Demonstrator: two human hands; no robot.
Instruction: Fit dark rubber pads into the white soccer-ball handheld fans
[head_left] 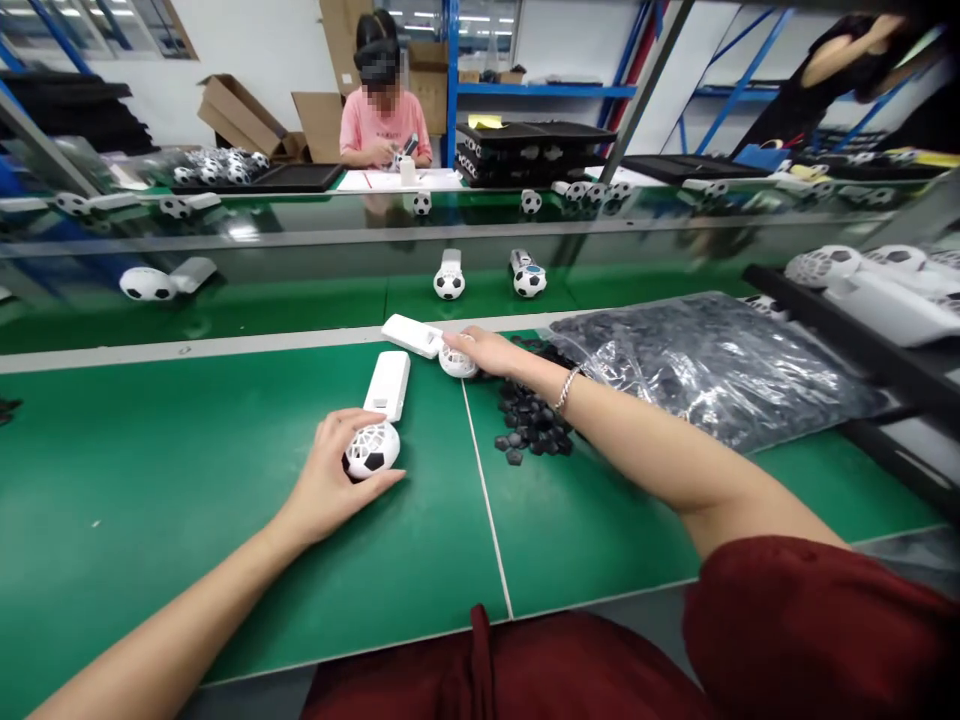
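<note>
My left hand (341, 470) is closed around the soccer-ball head of a white device (388, 385), which lies on the green table with its flat handle pointing away from me. Black pentagons fill part of this head, while other openings in its lattice are bare. Farther off, my right hand (484, 352) has its fingers on the lattice head of a second white device (412, 336), whose handle points left along the table's far edge. No black pieces show on that head. Beside and partly under my right forearm lies a pile of small black pentagon pieces (532, 420).
A clear plastic bag of dark pieces (712, 365) lies to the right, by a black rack of white devices (892, 290). Beyond the table edge, a green conveyor (330, 292) carries several soccer-ball devices. A person in pink (385, 125) sits across, handling something.
</note>
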